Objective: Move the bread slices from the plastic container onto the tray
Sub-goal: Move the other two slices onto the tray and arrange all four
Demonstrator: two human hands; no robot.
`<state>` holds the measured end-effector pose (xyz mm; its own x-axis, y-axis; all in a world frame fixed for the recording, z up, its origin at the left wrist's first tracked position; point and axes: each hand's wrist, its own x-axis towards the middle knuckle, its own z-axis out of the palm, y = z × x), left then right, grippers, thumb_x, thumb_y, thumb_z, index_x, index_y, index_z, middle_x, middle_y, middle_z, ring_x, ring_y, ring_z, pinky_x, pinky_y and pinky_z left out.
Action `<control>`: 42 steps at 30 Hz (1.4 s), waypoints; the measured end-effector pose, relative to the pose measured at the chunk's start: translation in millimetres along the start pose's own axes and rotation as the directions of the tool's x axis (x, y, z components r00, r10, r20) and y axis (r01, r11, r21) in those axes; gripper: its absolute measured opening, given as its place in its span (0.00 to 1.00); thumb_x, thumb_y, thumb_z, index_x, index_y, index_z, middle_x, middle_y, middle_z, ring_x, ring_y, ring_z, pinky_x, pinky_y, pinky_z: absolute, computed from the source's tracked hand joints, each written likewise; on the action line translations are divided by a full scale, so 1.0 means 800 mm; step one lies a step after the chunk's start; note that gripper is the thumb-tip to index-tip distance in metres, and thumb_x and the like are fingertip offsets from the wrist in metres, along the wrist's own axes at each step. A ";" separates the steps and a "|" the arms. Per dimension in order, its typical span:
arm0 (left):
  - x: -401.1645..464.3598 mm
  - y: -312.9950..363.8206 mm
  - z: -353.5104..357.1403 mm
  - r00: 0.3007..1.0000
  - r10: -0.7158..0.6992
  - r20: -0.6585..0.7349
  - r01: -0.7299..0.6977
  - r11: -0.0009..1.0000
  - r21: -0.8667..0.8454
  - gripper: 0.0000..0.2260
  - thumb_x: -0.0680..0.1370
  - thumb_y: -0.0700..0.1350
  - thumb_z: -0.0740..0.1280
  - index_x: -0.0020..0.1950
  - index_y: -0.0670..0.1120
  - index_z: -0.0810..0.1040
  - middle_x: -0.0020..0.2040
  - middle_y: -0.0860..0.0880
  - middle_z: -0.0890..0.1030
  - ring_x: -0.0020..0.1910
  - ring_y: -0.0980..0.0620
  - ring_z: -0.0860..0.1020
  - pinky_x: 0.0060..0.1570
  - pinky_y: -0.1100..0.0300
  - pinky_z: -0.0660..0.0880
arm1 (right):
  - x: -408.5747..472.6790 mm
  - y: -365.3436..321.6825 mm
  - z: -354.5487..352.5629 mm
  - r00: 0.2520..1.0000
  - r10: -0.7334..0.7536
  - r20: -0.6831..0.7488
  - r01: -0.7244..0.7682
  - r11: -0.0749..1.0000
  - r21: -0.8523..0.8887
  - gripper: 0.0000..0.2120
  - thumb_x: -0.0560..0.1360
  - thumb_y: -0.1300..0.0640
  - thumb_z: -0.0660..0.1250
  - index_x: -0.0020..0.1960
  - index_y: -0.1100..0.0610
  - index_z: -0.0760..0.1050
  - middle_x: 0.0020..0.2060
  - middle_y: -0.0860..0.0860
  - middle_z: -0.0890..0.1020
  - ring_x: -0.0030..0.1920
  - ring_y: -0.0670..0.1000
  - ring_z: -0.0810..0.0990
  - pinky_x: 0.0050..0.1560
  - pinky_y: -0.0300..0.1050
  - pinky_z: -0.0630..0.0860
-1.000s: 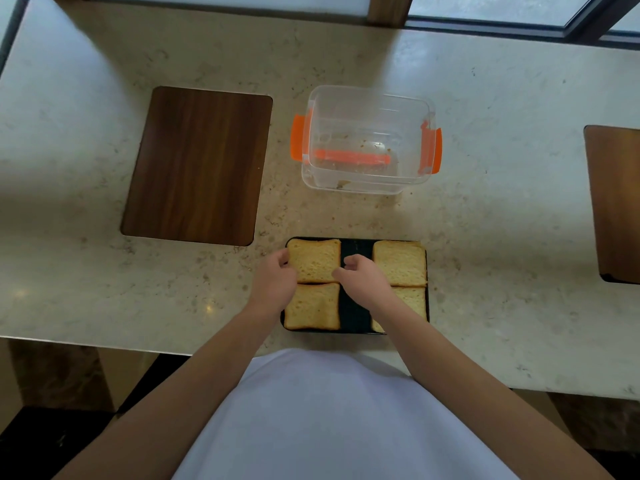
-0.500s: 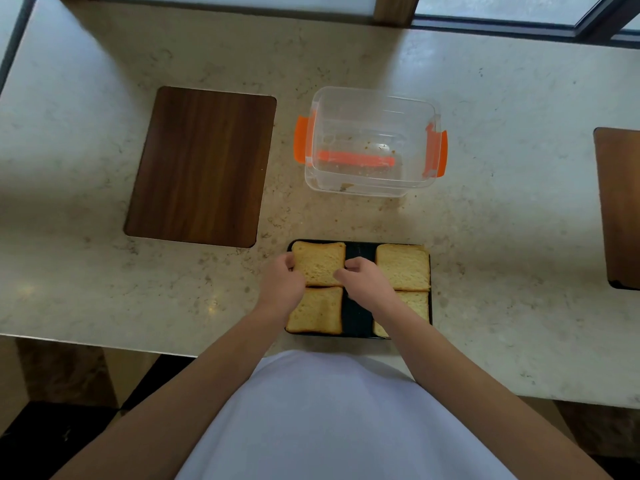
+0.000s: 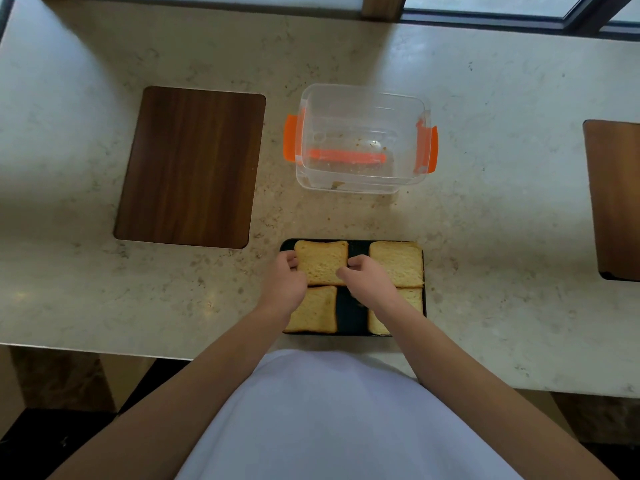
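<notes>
A black tray (image 3: 350, 317) lies at the counter's near edge with four golden bread slices on it. The far left slice (image 3: 322, 263) is pinched at its left edge by my left hand (image 3: 284, 284) and at its right edge by my right hand (image 3: 369, 278). The far right slice (image 3: 398, 263) lies flat and untouched. My left wrist partly covers the near left slice (image 3: 317, 311). My right forearm hides most of the near right slice (image 3: 412, 299). The clear plastic container (image 3: 363, 98) with orange latches stands behind the tray and holds only crumbs.
A dark wooden board (image 3: 190, 164) is set into the beige stone counter (image 3: 502, 220) to the left of the container. A second board (image 3: 614, 199) sits at the right edge. A window frame runs along the back.
Both hands have kept their grip on the far left slice and nudged it slightly to the right on the tray, narrowing the gap to the far right slice.
</notes>
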<state>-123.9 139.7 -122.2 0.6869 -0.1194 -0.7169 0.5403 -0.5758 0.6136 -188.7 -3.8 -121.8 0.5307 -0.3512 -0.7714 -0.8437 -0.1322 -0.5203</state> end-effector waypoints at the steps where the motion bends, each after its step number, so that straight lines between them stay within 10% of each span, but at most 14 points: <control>1: 0.000 -0.001 0.000 1.000 0.006 0.000 -0.006 1.000 0.009 0.24 0.77 0.32 0.58 0.73 0.45 0.66 0.70 0.46 0.72 0.67 0.48 0.71 0.59 0.57 0.68 | 0.000 -0.001 0.000 1.000 -0.003 0.000 0.003 1.000 -0.002 0.29 0.76 0.50 0.64 0.75 0.57 0.67 0.44 0.44 0.78 0.43 0.48 0.81 0.47 0.51 0.81; 13: -0.007 -0.006 -0.005 0.999 0.040 -0.005 -0.039 0.995 0.089 0.22 0.79 0.36 0.60 0.72 0.46 0.68 0.70 0.46 0.72 0.68 0.48 0.70 0.59 0.58 0.67 | -0.007 0.002 0.004 0.999 -0.033 -0.043 0.031 0.999 -0.044 0.28 0.76 0.50 0.65 0.74 0.58 0.67 0.39 0.40 0.74 0.37 0.40 0.73 0.36 0.38 0.74; 18: -0.026 -0.020 -0.021 0.995 0.098 0.010 -0.098 0.984 0.152 0.22 0.79 0.40 0.61 0.74 0.44 0.66 0.72 0.46 0.70 0.69 0.50 0.69 0.60 0.60 0.65 | -0.022 0.020 0.005 0.998 -0.050 -0.030 0.048 0.997 -0.064 0.27 0.77 0.50 0.66 0.74 0.57 0.67 0.54 0.47 0.76 0.45 0.42 0.74 0.36 0.35 0.68; 23: -0.047 -0.041 -0.039 0.998 0.033 0.057 -0.041 0.987 0.153 0.24 0.79 0.45 0.63 0.75 0.45 0.66 0.70 0.49 0.72 0.65 0.52 0.72 0.60 0.59 0.67 | -0.039 0.041 0.008 0.999 -0.007 0.043 0.010 0.998 -0.067 0.25 0.77 0.51 0.65 0.72 0.58 0.68 0.45 0.44 0.77 0.46 0.44 0.78 0.48 0.48 0.81; 30: -0.058 -0.053 -0.037 0.998 0.044 0.055 -0.053 0.984 0.170 0.07 0.77 0.47 0.63 0.54 0.53 0.75 0.54 0.53 0.76 0.45 0.59 0.74 0.42 0.62 0.69 | -0.054 0.046 0.017 0.995 0.023 0.095 -0.021 0.999 -0.024 0.19 0.76 0.53 0.65 0.58 0.67 0.78 0.54 0.66 0.82 0.54 0.64 0.81 0.58 0.64 0.78; 42: -0.053 -0.055 -0.031 0.998 0.015 0.056 -0.025 0.983 0.183 0.14 0.75 0.46 0.65 0.37 0.59 0.63 0.35 0.58 0.66 0.32 0.61 0.65 0.34 0.64 0.62 | -0.062 0.040 0.019 0.993 0.035 0.117 -0.035 0.999 0.000 0.17 0.76 0.51 0.66 0.57 0.63 0.78 0.54 0.63 0.83 0.55 0.61 0.82 0.58 0.63 0.79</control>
<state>-164.7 190.3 -110.8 0.6666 -0.1731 -0.7250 0.4247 -0.7111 0.5603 -240.5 23.4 -105.6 0.5069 -0.2446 -0.8266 -0.8617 -0.1199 -0.4930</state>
